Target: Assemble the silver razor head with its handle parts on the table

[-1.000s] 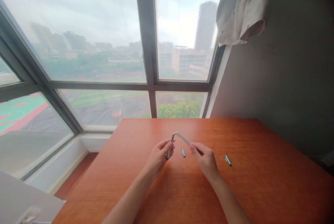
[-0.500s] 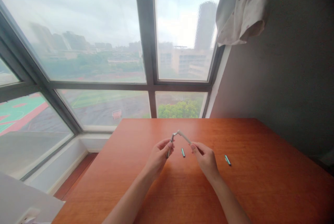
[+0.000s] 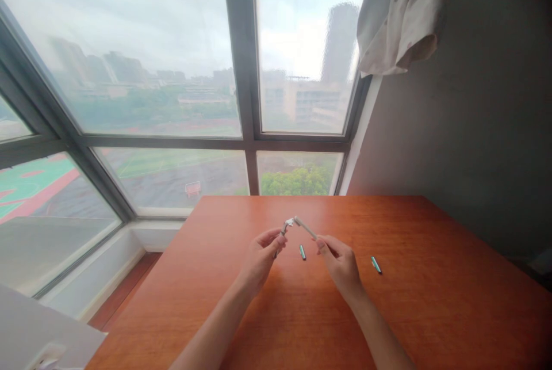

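Held in the closed fingers of my left hand (image 3: 261, 258) is a slim metal tool (image 3: 283, 232) with a bent, shiny head, razor-like in shape. Its lower handle is partly hidden by the fingers. My right hand (image 3: 340, 260) pinches the end of a thin pale stick (image 3: 307, 228) with a small angled head, much like a toothbrush. The two heads face each other above the table, with a narrow gap between them. Below and between the hands lies a small green-and-silver stick-shaped piece (image 3: 302, 252). A similar green piece (image 3: 376, 264) rests to the right of my right hand.
The brown wooden table (image 3: 431, 312) stretches out under both arms to the window. Grey window frames (image 3: 248, 142) stand beyond its far edge. A pale garment (image 3: 397, 19) hangs at upper right before a grey wall (image 3: 466, 128). A white ledge (image 3: 38, 330) is at lower left.
The head of the pale stick has come slightly away from the metal tool's head. The metal head has turned and looks brighter. Both green pieces lie unmoved.
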`<state>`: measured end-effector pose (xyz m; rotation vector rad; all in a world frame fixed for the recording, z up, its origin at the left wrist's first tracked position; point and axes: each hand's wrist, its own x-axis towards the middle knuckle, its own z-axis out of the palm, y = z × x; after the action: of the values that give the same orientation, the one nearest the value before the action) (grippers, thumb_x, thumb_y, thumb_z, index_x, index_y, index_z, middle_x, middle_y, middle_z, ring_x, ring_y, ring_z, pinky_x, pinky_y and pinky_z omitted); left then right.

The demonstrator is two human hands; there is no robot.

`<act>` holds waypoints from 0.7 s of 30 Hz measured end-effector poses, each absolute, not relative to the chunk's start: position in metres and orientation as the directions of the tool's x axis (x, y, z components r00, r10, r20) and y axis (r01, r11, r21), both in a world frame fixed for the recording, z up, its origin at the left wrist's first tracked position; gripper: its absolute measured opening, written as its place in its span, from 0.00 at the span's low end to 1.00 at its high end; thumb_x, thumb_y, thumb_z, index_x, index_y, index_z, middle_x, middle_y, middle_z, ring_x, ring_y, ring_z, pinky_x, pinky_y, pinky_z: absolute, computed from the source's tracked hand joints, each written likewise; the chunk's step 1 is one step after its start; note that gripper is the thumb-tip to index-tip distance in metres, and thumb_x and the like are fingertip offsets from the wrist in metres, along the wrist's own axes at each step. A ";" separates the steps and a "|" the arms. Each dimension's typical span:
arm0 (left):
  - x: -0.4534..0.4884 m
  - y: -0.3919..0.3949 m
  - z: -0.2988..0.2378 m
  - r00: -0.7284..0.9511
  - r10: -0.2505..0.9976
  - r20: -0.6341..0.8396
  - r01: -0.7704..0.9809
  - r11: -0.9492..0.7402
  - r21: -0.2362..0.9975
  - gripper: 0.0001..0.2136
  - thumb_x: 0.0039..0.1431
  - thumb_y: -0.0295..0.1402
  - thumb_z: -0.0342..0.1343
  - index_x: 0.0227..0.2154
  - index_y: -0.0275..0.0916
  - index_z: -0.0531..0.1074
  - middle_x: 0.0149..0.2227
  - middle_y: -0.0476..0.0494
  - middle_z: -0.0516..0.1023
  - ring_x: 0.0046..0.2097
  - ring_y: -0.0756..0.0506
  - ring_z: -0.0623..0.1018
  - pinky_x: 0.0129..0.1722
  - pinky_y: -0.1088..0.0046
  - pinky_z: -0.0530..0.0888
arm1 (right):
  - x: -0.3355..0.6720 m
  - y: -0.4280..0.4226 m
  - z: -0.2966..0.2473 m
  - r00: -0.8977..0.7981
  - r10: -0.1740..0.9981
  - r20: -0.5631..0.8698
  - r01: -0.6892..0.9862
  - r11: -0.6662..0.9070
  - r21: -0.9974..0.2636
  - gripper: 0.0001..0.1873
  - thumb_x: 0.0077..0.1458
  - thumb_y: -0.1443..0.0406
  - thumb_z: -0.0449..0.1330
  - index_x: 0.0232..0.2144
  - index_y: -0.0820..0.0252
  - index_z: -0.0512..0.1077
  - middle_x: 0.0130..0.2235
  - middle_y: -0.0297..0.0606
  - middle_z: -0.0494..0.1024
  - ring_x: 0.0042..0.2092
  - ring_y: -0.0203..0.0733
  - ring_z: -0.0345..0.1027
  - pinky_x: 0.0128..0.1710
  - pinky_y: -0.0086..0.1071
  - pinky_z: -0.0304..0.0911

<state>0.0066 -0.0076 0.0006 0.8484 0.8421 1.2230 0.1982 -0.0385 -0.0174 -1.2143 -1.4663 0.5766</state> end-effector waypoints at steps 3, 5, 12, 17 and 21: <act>0.006 -0.007 0.000 0.122 0.989 -0.077 -0.431 0.123 0.894 0.16 0.39 0.36 0.70 0.32 0.36 0.79 0.28 0.43 0.78 0.31 0.49 0.73 0.37 0.73 0.67 | 0.197 -0.040 -0.016 0.089 0.895 0.436 0.358 0.380 -0.853 0.22 0.59 0.53 0.51 0.27 0.62 0.75 0.25 0.37 0.72 0.30 0.40 0.66 0.29 0.28 0.60; 0.006 -0.007 0.001 0.132 0.988 -0.079 -0.427 0.128 0.895 0.16 0.38 0.36 0.70 0.32 0.36 0.80 0.28 0.44 0.78 0.31 0.50 0.73 0.37 0.73 0.67 | 0.197 -0.039 -0.016 0.083 0.894 0.440 0.368 0.383 -0.847 0.22 0.59 0.53 0.51 0.24 0.62 0.74 0.25 0.37 0.73 0.30 0.39 0.66 0.30 0.27 0.60; 0.007 -0.009 0.002 0.158 0.983 -0.090 -0.431 0.151 0.890 0.16 0.40 0.36 0.70 0.33 0.35 0.79 0.28 0.44 0.77 0.30 0.50 0.72 0.36 0.73 0.67 | 0.198 -0.039 -0.016 0.120 0.889 0.441 0.387 0.368 -0.846 0.20 0.59 0.54 0.52 0.28 0.62 0.75 0.24 0.35 0.71 0.29 0.39 0.65 0.28 0.27 0.59; 0.008 -0.009 0.002 0.148 0.986 -0.080 -0.436 0.137 0.889 0.16 0.39 0.37 0.70 0.32 0.36 0.80 0.28 0.44 0.77 0.30 0.50 0.72 0.36 0.73 0.67 | 0.197 -0.041 -0.015 0.058 0.887 0.458 0.383 0.404 -0.831 0.22 0.59 0.54 0.51 0.23 0.62 0.73 0.24 0.35 0.70 0.28 0.37 0.64 0.26 0.26 0.58; 0.009 -0.010 0.004 0.173 0.983 -0.068 -0.434 0.138 0.890 0.15 0.40 0.37 0.69 0.32 0.36 0.80 0.28 0.44 0.77 0.31 0.50 0.73 0.37 0.73 0.67 | 0.199 -0.039 -0.015 0.091 0.876 0.473 0.425 0.395 -0.814 0.20 0.60 0.54 0.51 0.29 0.62 0.76 0.24 0.35 0.71 0.28 0.38 0.65 0.26 0.26 0.59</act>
<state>0.0086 -0.0103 0.0037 0.8639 0.8102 1.2061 0.1986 -0.0389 -0.0154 -1.2099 -1.5254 0.5009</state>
